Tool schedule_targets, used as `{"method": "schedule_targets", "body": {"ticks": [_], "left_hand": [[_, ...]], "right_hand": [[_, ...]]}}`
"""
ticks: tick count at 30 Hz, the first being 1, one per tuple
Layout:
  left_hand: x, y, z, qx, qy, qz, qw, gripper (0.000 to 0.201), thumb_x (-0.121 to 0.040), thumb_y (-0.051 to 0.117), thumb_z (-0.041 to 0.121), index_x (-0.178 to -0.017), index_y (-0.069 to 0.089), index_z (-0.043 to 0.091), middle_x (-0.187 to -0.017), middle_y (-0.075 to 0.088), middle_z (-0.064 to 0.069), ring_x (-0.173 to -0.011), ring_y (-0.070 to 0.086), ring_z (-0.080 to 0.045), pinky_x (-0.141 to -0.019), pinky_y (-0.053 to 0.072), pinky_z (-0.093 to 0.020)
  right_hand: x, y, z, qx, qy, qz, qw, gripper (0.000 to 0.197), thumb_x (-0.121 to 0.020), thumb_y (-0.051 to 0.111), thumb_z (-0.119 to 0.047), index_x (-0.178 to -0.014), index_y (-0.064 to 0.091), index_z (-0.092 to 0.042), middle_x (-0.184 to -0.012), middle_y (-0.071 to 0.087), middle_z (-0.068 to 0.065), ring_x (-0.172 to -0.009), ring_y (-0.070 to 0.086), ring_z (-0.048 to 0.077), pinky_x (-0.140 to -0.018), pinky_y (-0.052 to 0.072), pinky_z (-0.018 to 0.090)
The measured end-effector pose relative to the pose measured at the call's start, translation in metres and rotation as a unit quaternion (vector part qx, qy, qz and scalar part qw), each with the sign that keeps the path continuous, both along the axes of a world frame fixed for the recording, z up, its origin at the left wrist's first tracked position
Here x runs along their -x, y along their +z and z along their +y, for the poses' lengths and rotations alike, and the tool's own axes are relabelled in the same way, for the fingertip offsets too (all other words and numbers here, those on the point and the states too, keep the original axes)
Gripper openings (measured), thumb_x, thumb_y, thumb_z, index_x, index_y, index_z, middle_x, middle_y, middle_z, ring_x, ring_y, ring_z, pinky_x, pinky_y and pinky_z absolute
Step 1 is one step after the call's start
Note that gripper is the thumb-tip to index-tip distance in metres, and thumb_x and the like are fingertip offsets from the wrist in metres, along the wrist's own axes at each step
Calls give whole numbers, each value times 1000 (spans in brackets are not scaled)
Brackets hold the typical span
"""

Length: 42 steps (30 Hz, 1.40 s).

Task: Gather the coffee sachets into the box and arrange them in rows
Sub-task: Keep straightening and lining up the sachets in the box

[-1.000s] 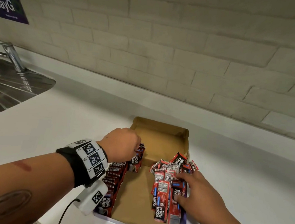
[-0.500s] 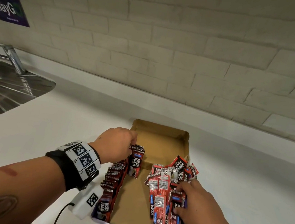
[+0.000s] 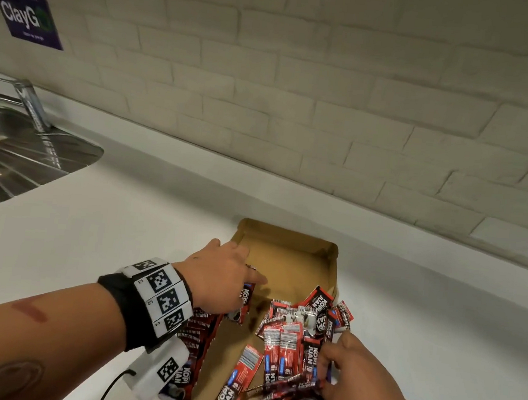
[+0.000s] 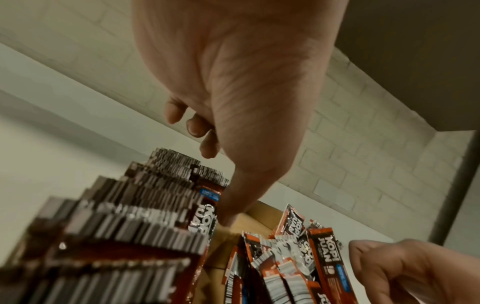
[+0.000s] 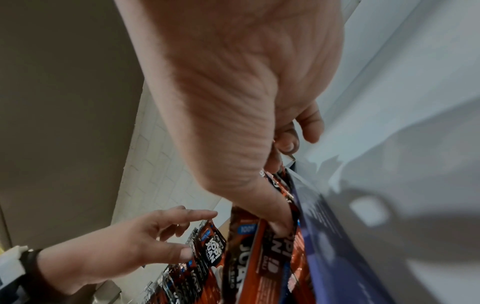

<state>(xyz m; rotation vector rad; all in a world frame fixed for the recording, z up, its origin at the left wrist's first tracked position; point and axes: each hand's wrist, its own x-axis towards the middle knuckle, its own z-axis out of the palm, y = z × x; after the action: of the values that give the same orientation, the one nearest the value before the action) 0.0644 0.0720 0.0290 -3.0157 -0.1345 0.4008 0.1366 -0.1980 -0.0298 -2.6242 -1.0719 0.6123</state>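
- Head view: a cardboard box (image 3: pixel 286 259) is seen on the white worktop (image 3: pixel 125 235), below a brick wall (image 3: pixel 329 94).
- Left hand (image 3: pixel 220 279): fingers are loosely spread, nothing is gripped; the thumb is laid against the end sachet of the upright row (image 3: pixel 203 331) along the box's left wall.
- Right hand (image 3: pixel 358 383): thumb and fingers are closed on several sachets (image 3: pixel 290 390) at the box's right side.
- Loose sachets (image 3: pixel 306 324) are heaped inside, right of centre.
- A steel sink (image 3: pixel 20 159) is noted far left.

Pale brick wall (image 3: pixel 330 87), white counter (image 3: pixel 127 219), seemingly steel sink (image 3: pixel 11 158).
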Motion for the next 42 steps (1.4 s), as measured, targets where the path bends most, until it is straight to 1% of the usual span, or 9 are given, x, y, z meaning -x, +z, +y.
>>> {"method": "schedule_targets", "body": {"ticks": [5, 10, 15, 19, 24, 28, 30, 33, 42], "left_hand": [[2, 2, -4, -18, -6, 27, 999, 60, -93, 53, 54, -149, 31, 47, -130, 44, -7, -124, 43, -26, -104, 34, -46], [15, 23, -19, 89, 25, -8, 996, 56, -94, 54, 52, -147, 36, 47, -118, 51, 3, -116, 51, -20, -100, 39, -39], [42, 23, -66, 217, 33, -8, 976, 37, -95, 58, 34, -132, 55, 29, -127, 60, 2, -115, 58, -19, -95, 48, -31], [47, 7, -95, 205, 43, 85, 974, 42, -93, 59, 33, -129, 46, 14, -126, 57, -12, -108, 55, -28, -88, 47, -37], [44, -8, -109, 192, 106, 110, 969, 70, -94, 58, 41, -147, 26, 8, -135, 46, -16, -126, 48, -32, -107, 41, -40], [42, -41, -114, 184, 189, 133, 955, 101, -77, 70, 56, -149, 14, 15, -132, 44, -17, -120, 51, -31, -101, 49, -42], [43, -48, -120, 173, 211, 139, 952, 90, -83, 69, 51, -147, 19, 13, -134, 44, -16, -121, 50, -30, -101, 48, -40], [43, -54, -128, 180, 237, 93, 950, 82, -88, 65, 44, -148, 19, 12, -136, 45, -17, -126, 47, -31, -106, 43, -41], [41, -57, -141, 260, 364, -7, 894, 72, -61, 77, 48, -120, 45, 25, -109, 62, 5, -103, 57, -20, -93, 53, -36]], "right_hand": [[0, -2, -1, -17, -1, 10, 1000, 21, -85, 72, -36, -75, 55, -35, -103, 44, -21, -98, 55, 2, -84, 45, 13], [-1, 4, -10, -30, 3, 16, 999, 21, -82, 77, -33, -74, 58, -34, -100, 46, -19, -93, 53, -4, -73, 41, 10], [-6, 14, -17, -40, 0, 36, 999, 21, -81, 81, -32, -71, 62, -34, -95, 58, -20, -87, 56, -9, -70, 41, 8], [-4, 27, -21, -75, -30, 65, 995, 13, -84, 78, -22, -79, 67, -27, -65, 58, -40, -60, 55, -10, -57, 40, 11], [-2, 25, -24, -112, -49, 77, 990, 18, -86, 78, -17, -81, 65, -29, -68, 60, -34, -50, 47, 4, -55, 39, 15], [-2, 20, -16, -99, -20, 87, 991, 17, -89, 76, -19, -85, 65, -31, -70, 64, -29, -60, 56, -8, -58, 42, 12], [-3, 16, -12, -88, -11, 81, 993, 17, -88, 76, -23, -85, 63, -35, -83, 68, -19, -74, 61, -9, -63, 47, 14], [-4, 12, -5, -65, -5, 58, 996, 16, -87, 76, -32, -83, 60, -36, -88, 69, -14, -78, 62, -1, -66, 48, 17], [4, 2, -2, -33, 65, -48, 996, 18, -88, 67, -42, -94, 55, -31, -101, 58, -14, -90, 58, 9, -77, 51, 29]]}}
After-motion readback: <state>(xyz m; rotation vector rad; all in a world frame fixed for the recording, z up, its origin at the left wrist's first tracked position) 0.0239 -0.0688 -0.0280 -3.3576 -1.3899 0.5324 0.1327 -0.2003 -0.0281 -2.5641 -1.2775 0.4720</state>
